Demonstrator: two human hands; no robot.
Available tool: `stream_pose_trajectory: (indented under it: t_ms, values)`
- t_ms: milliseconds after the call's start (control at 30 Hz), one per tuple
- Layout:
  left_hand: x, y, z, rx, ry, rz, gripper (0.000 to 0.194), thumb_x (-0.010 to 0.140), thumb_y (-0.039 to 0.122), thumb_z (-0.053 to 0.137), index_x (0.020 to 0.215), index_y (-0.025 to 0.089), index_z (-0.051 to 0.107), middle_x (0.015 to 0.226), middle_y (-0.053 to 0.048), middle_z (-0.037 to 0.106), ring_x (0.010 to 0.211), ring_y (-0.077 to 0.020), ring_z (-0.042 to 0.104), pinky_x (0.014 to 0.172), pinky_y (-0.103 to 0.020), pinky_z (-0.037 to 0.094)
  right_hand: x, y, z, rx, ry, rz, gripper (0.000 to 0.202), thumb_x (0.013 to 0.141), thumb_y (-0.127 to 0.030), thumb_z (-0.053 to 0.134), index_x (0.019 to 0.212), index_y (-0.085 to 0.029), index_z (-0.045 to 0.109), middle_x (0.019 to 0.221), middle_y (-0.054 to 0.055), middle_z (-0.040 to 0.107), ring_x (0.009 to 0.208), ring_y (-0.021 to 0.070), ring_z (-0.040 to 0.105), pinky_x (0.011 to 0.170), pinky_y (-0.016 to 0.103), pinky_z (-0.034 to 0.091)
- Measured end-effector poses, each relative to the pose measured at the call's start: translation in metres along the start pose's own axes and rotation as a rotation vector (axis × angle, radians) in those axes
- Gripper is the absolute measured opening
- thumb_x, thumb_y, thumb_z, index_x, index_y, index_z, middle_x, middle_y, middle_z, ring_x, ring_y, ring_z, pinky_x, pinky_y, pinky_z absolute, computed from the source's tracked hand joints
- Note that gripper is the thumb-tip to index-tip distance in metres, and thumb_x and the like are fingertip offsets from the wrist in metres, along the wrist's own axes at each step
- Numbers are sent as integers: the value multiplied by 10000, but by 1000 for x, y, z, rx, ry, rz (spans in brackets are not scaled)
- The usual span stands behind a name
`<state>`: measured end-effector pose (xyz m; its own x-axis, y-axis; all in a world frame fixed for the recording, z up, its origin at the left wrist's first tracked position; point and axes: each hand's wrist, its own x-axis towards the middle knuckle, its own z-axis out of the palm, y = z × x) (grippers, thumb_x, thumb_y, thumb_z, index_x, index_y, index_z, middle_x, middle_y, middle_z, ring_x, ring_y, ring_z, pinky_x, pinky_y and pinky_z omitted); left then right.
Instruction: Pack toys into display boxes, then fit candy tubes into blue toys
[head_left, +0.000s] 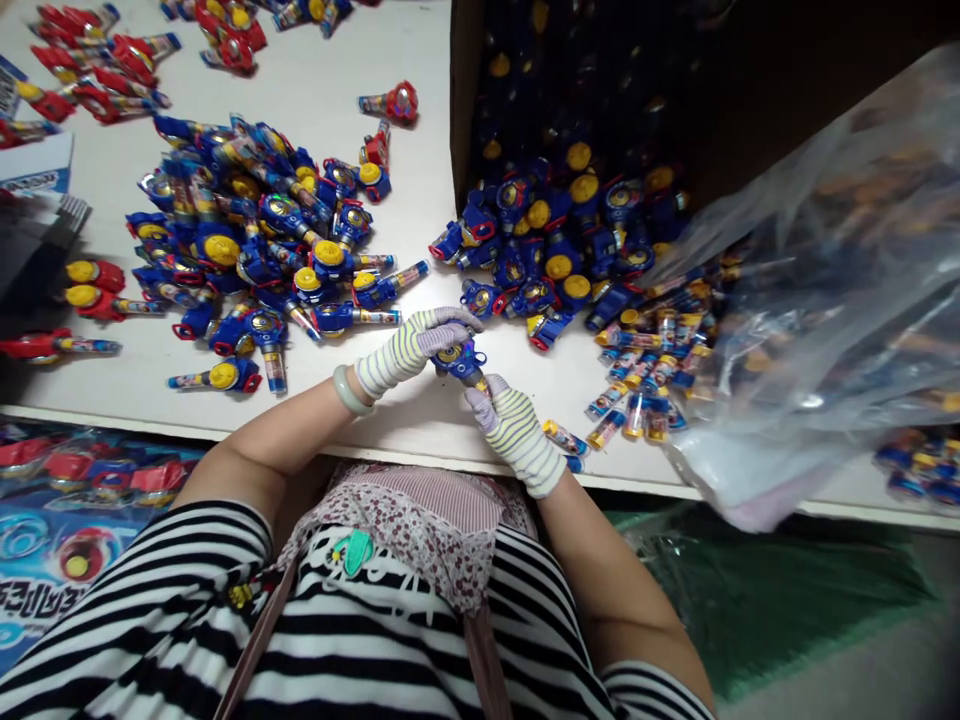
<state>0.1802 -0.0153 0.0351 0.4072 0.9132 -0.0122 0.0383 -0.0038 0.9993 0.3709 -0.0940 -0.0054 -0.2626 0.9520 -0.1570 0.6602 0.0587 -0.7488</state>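
My left hand (412, 348), in a striped glove, is closed around the head of a blue toy launcher (456, 358) with a round gold-coloured disc. My right hand (519, 428), gloved alike, pinches a small clear tube (481, 386) at the toy's lower end; the fingers partly cover it, so I cannot tell how firmly the two are joined. To the left lies a heap of blue toys (262, 235), many with tubes sticking out. Just beyond my hands are more blue toys (517, 270) that show no tubes. Loose tubes with yellow caps (645, 370) lie to the right.
A dark open box (466, 95) stands behind the blue toys. At the right, a clear plastic bag (795, 370) spreads over more tubes. Red toys (139, 60) lie at the far left. Below the white table (409, 420) are packaged toys (112, 480) and a green bag (765, 590).
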Motion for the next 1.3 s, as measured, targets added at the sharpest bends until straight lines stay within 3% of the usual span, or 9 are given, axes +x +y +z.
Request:
stream_pose_trajectory:
  t_ms: [267, 533, 800, 933, 1000, 1067, 1133, 1233, 1300]
  values:
    - [-3, 14, -14, 30, -237, -52, 376, 841, 448, 693, 1060, 145, 735, 965, -84, 701, 878, -214, 645, 842, -326, 501, -13, -12, -15, -22, -81, -38, 479, 963, -645, 356, 977, -226, 586, 841, 80, 688, 733, 233, 638, 663, 307, 410]
    - [-7, -15, -5, -301, -38, -53, 444, 861, 505, 594, 1056, 122, 707, 827, -72, 671, 624, -145, 589, 580, -256, 464, 0, -3, -4, -160, 27, -172, 491, 971, -588, 371, 1116, -192, 625, 899, 95, 746, 784, 243, 697, 668, 293, 460]
    - [-10, 8, -12, -9, -44, -3, 339, 836, 419, 679, 1034, 151, 738, 958, -73, 704, 840, -185, 631, 770, -280, 500, -1, -19, -19, -256, -43, -57, 486, 981, -594, 373, 1094, -190, 616, 919, 101, 734, 759, 241, 683, 652, 295, 430]
    - [-12, 9, -9, -101, -23, 35, 363, 852, 453, 654, 1023, 142, 733, 922, -77, 697, 810, -187, 634, 748, -291, 502, -3, -21, -14, 153, -84, -25, 555, 936, -696, 363, 926, -194, 600, 742, 53, 642, 618, 168, 569, 583, 270, 399]
    - [-14, 13, -10, -134, -76, 67, 406, 849, 489, 651, 1047, 142, 726, 919, -81, 692, 807, -195, 638, 740, -299, 505, -3, -18, -6, 493, -277, 25, 641, 920, -761, 270, 854, -200, 572, 605, -4, 534, 469, 115, 418, 480, 248, 345]
    - [-12, 19, -11, -50, -222, 69, 431, 829, 491, 685, 1084, 147, 724, 952, -88, 695, 839, -208, 643, 769, -310, 510, 0, -12, 0, 721, -446, 105, 727, 902, -798, 140, 824, -205, 552, 539, -37, 452, 391, 92, 277, 403, 245, 281]
    - [-8, 22, -12, 89, -283, 46, 408, 818, 452, 712, 1095, 154, 724, 973, -86, 698, 875, -211, 639, 806, -312, 510, 5, -6, 1, 714, -376, 144, 733, 893, -804, 134, 839, -206, 555, 573, -18, 482, 410, 102, 321, 409, 249, 303]
    - [0, 13, -7, 147, -63, 15, 342, 876, 428, 632, 1056, 151, 722, 1013, -84, 695, 908, -195, 624, 830, -303, 508, 12, 0, -8, 371, -44, 111, 586, 836, -769, 454, 945, -209, 587, 754, 45, 591, 615, 152, 515, 531, 257, 387]
    - [1, 1, -2, 71, 49, -4, 339, 902, 423, 588, 1038, 141, 717, 1046, -93, 686, 912, -186, 621, 822, -295, 511, 10, 1, -12, 293, -7, 104, 529, 799, -713, 575, 960, -209, 590, 768, 45, 587, 648, 158, 516, 552, 255, 377]
